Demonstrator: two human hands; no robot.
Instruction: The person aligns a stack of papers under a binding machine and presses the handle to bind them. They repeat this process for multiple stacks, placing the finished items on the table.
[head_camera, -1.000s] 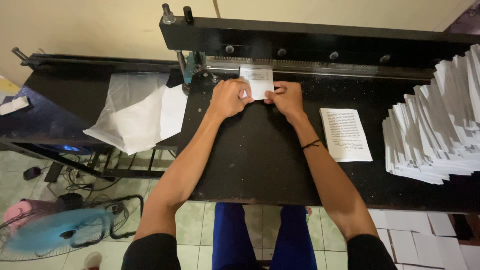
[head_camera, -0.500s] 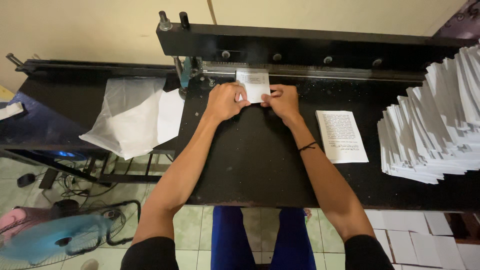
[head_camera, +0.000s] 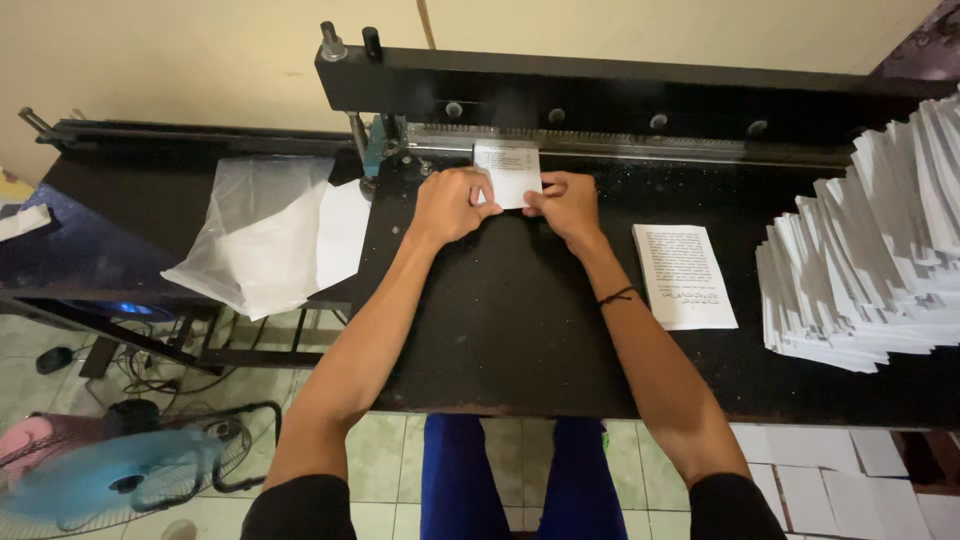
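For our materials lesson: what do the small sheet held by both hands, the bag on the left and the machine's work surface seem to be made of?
Small sheet: thin white paper, matte, printed, pinched by left hand and right hand.
Bag: probably thin plastic film, translucent, creased, slightly shiny.
Work surface: likely painted metal, flat black, speckled with pale flecks.

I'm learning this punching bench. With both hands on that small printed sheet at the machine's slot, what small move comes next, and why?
Probably a slight push forward: the left hand and right hand pinch the printed sheet with its far edge right at the toothed bar, so seating it squarely seems due.
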